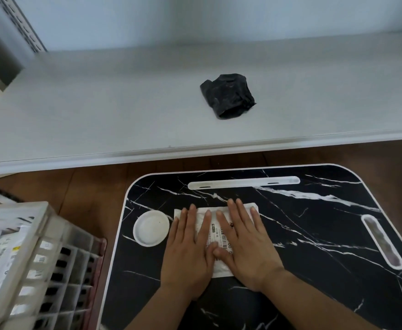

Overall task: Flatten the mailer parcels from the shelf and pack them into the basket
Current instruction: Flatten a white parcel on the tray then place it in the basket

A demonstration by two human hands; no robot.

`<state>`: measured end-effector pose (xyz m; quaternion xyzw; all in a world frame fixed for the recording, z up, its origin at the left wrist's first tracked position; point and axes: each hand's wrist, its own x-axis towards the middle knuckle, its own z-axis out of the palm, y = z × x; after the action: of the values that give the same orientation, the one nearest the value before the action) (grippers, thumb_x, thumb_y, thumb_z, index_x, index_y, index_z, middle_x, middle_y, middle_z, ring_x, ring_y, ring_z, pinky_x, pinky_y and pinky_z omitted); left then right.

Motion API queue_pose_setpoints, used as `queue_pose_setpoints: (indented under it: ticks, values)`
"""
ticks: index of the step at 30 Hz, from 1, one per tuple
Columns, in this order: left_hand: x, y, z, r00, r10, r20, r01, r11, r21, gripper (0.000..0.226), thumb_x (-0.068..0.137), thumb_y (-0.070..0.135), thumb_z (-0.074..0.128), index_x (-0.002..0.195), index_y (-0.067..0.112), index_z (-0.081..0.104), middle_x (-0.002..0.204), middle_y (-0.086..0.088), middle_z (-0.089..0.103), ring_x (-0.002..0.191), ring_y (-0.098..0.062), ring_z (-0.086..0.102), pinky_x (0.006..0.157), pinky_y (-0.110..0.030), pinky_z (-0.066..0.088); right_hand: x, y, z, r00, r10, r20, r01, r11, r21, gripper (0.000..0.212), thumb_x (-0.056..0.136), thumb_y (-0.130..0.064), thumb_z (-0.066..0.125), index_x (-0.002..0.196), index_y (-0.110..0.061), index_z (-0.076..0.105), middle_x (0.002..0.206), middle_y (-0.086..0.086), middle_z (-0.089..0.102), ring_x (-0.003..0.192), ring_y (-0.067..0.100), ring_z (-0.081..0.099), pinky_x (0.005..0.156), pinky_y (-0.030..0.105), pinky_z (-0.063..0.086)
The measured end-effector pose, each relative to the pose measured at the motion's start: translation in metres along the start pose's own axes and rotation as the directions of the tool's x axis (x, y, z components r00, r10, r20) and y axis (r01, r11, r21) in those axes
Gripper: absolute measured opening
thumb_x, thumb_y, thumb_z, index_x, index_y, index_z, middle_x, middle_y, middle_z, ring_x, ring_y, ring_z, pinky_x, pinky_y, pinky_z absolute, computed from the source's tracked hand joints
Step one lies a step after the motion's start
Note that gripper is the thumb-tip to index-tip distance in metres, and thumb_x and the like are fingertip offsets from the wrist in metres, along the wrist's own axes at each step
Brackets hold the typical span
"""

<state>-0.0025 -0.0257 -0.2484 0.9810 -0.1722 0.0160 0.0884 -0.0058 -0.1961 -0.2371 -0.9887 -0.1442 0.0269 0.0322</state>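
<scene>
Pressing the white mailer (215,231) flat
Both hands, left (188,252) and right (245,244), lie spread on it; sweep outward evenly to push air out.

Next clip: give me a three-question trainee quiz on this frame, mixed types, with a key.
1. True or false: both hands press flat on the white mailer.
2. What remains on the shelf? A) black parcel B) red box C) bottle
3. On which side of the marble tray table is the basket?

Key:
1. True: left hand and right hand lie flat.
2. A, the black parcel.
3. Its left.
</scene>
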Motion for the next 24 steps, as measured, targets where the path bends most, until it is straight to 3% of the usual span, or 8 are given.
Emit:
queue_pose_setpoints:
  ticks: [4,12,17,21,24]
  values:
    - [0.005,-0.001,0.000,1.000,0.015,0.011,-0.015,1.000,0.007,0.061,0.097,0.046,0.028,0.152,0.022,0.021,0.158,-0.013,0.021,0.146,-0.028,0.017,0.114,-0.041,0.012,0.003,0.000,0.001,1.000,0.016,-0.007,-0.016,1.000,-0.012,0.067,0.098,-0.062,0.018,0.148,-0.020,0.031,0.155,0.016,0.027,0.144,0.031,0.023,0.109,0.049,0.016]
    - [0.006,-0.001,-0.002,0.998,0.015,0.061,-0.018,0.999,0.050,0.057,0.097,0.045,0.024,0.148,0.020,0.031,0.155,-0.016,0.028,0.144,-0.031,0.023,0.111,-0.042,0.014,0.004,-0.003,-0.002,0.995,0.059,0.082,-0.061,0.998,0.010,0.065,0.098,-0.062,0.011,0.145,-0.021,0.030,0.151,0.015,0.036,0.141,0.030,0.031,0.108,0.049,0.017]
    - [0.008,-0.001,-0.002,0.995,0.001,0.095,-0.008,0.997,0.075,0.056,0.097,0.046,0.024,0.146,0.021,0.035,0.153,-0.016,0.031,0.143,-0.031,0.026,0.111,-0.042,0.014,0.008,0.001,-0.007,0.986,0.002,0.164,-0.016,0.996,0.084,0.093,0.069,-0.075,-0.030,0.147,-0.028,-0.013,0.159,0.001,-0.017,0.144,0.019,-0.025,0.115,0.044,-0.014]
    - [0.009,-0.001,-0.004,0.995,-0.015,0.099,0.006,0.996,0.089,0.054,0.095,0.047,0.032,0.141,0.021,0.043,0.149,-0.015,0.039,0.140,-0.031,0.033,0.109,-0.042,0.017,0.009,0.002,-0.015,0.979,-0.001,0.202,-0.021,0.994,0.106,0.101,0.068,-0.077,-0.028,0.152,-0.028,-0.003,0.160,-0.002,-0.015,0.144,0.017,-0.025,0.117,0.045,-0.013]
    - [0.009,0.000,-0.005,0.993,-0.014,0.117,0.005,0.997,0.070,0.053,0.095,0.046,0.033,0.140,0.020,0.043,0.148,-0.015,0.041,0.139,-0.031,0.034,0.108,-0.042,0.018,0.008,0.000,-0.010,0.989,0.017,0.144,-0.024,0.999,0.047,0.083,0.090,-0.072,-0.003,0.150,-0.021,0.024,0.160,0.004,0.014,0.148,0.024,0.000,0.113,0.049,0.005]
